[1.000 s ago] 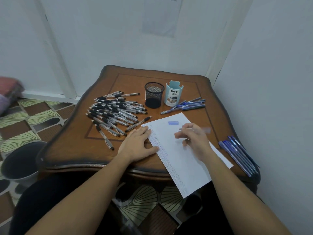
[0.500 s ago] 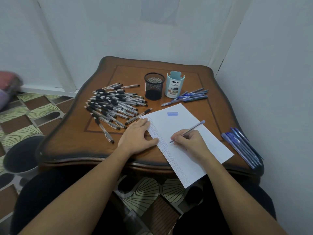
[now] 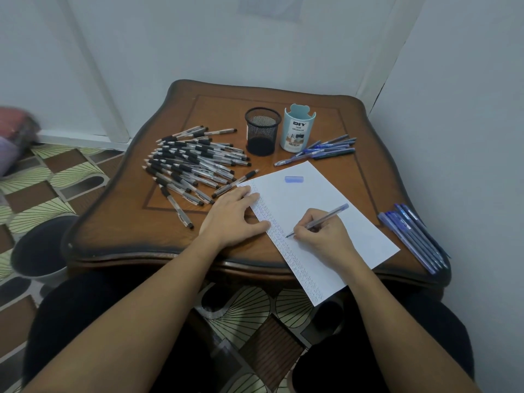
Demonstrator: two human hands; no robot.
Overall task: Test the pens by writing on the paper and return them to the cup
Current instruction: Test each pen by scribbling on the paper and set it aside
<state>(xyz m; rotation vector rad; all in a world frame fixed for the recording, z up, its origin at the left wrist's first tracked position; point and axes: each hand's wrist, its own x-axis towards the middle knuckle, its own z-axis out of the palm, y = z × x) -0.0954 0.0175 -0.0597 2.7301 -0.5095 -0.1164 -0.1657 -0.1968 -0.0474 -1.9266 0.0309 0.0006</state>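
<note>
Pinches a slim, translucent blue pen (image 3: pixel 321 219) in the curled fingers of the right hand (image 3: pixel 323 236), tip down on the white paper (image 3: pixel 326 194), just beside a dense column of small scribbles along its left edge. Presses the left hand (image 3: pixel 235 217) flat on the sheet's left margin, fingers straight, grasping nothing. Underneath, a glossy wooden table (image 3: pixel 119 222) with a scalloped rim. Far centre: a round black wire-mesh cup (image 3: pixel 263 131), upright, just beside a smooth pale-blue organizer (image 3: pixel 296 130) with a printed label. Left: a loose heap of clear pens (image 3: pixel 195 165) with black rubbery grips. Right of the organizer, a fan of blue pens (image 3: pixel 326 148); along the right edge, a neat row of blue pens (image 3: pixel 411 236). On the paper's far end, a small blue cap (image 3: pixel 294 179).
</note>
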